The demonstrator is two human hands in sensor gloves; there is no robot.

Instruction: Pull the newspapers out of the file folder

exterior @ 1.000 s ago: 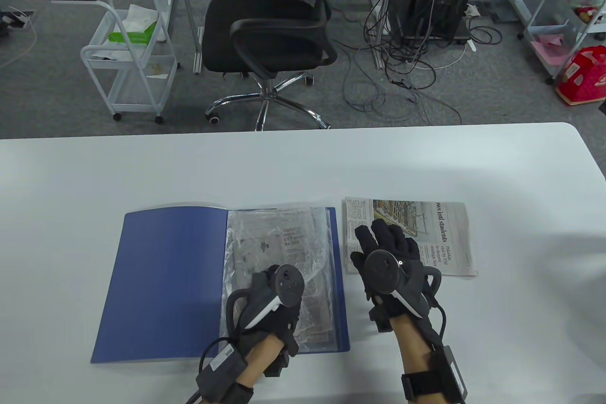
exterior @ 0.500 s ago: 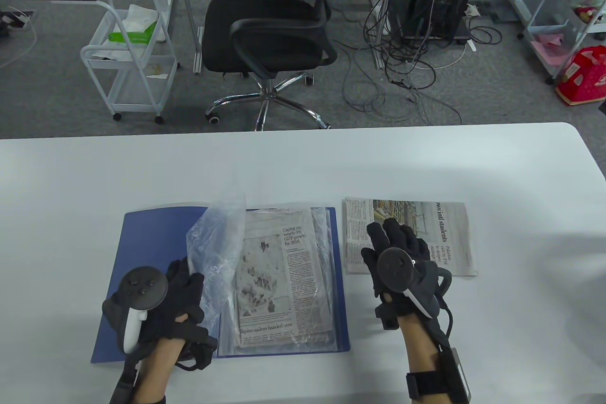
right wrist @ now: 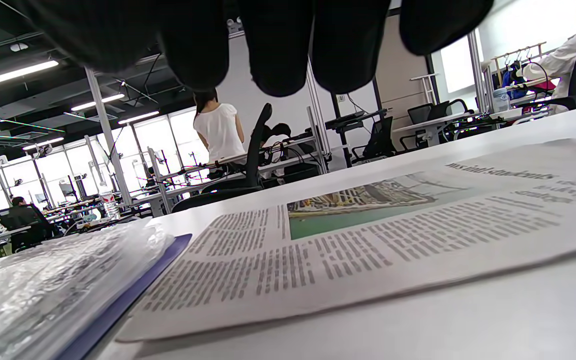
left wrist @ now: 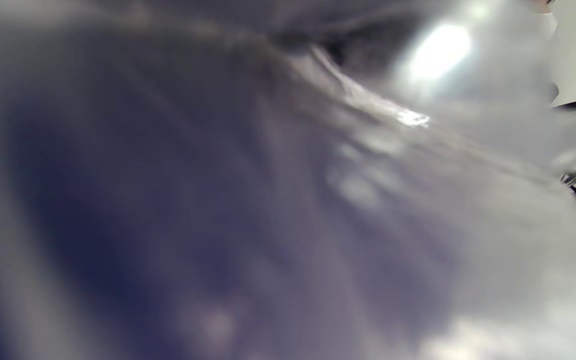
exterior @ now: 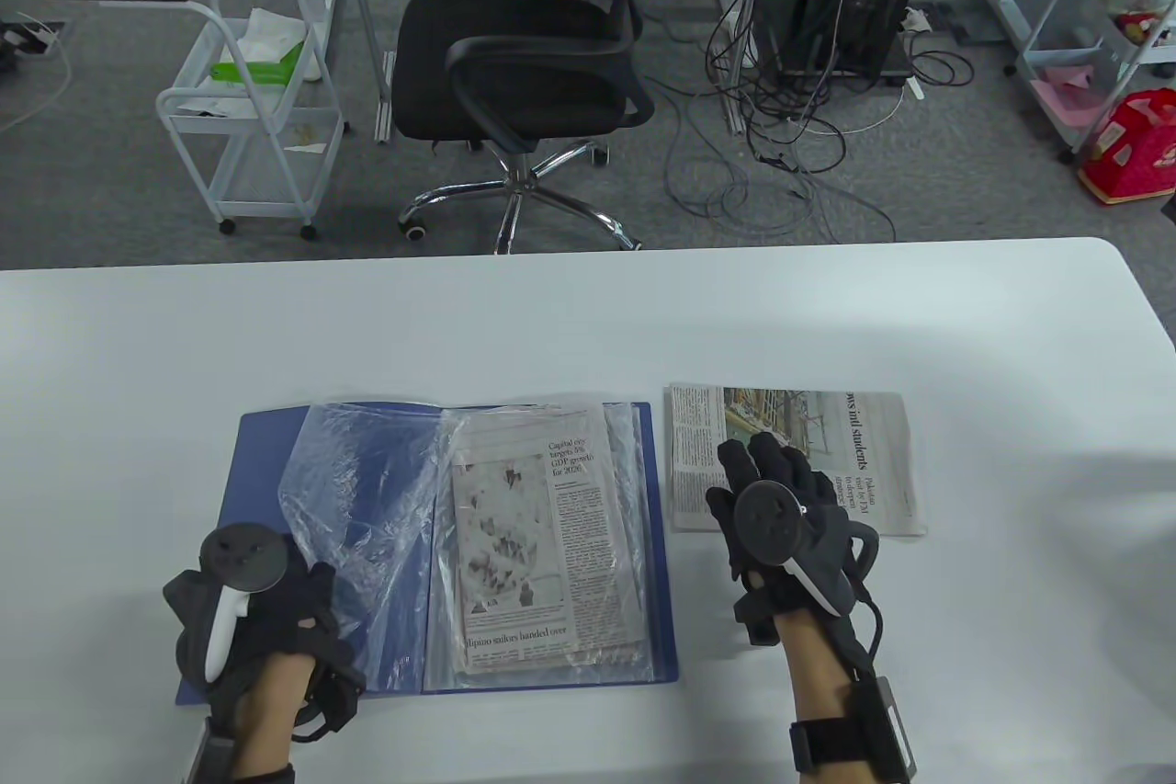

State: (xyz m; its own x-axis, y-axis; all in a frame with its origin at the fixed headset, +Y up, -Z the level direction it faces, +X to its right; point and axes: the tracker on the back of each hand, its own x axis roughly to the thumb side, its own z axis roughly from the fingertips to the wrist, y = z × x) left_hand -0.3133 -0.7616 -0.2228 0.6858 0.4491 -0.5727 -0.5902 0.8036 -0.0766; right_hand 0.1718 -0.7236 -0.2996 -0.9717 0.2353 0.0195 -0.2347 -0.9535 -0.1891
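Hands work at an open blue file folder [exterior: 312, 471]. Left hand [exterior: 266, 609] presses a clear plastic sleeve [exterior: 358, 490] flat, grip unclear; right hand [exterior: 781, 508], fingers spread, rests on a folded newspaper [exterior: 864, 453]. Next, slide the exposed newspaper [exterior: 533, 536] out slowly toward the desk's right edge.

Table view: high camera at the person's side, tilted down and forward over the white table [exterior: 588, 315]; floor and office chair [exterior: 524, 58] beyond.
Left wrist view: pressed close to a surface; blurred grey and dark blue, nothing resolvable.
Right wrist view: just above the tabletop, facing nearly level across the room; fingers [right wrist: 278, 45] hang in at the top edge.
Shared: the loose newspaper [exterior: 795, 458] [right wrist: 368, 235] and blue folder [exterior: 266, 536] [right wrist: 118, 300] edge appear in table and right wrist views.
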